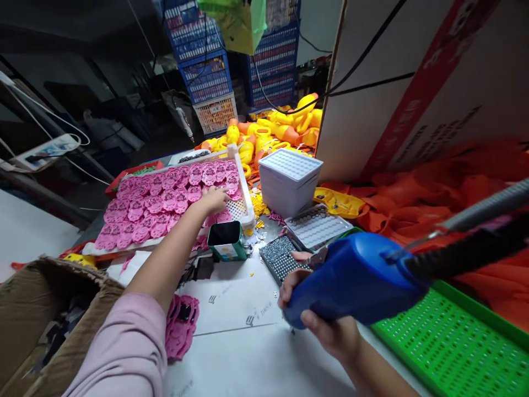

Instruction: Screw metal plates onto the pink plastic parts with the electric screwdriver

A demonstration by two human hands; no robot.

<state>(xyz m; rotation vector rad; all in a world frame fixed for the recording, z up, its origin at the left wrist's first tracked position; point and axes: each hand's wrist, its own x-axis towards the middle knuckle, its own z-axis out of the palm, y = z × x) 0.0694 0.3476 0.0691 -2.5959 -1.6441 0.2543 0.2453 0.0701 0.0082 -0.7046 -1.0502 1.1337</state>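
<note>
My left hand reaches out over the white crate, its fingers partly spread at the pink flower-edged plastic pieces laid in rows there. Nothing lifted shows in it. My right hand is wrapped round a blue electric screwdriver, which hangs from a spring and a black cable; its bit points down at the white work surface. Beside my left forearm lies one more pink piece with a black part on it. A black tray of small screws sits just beyond the screwdriver.
A dark green open tin stands by the crate. White stacked trays, yellow toy parts and a large carton are behind. A green basket lies at right, an open cardboard box at left.
</note>
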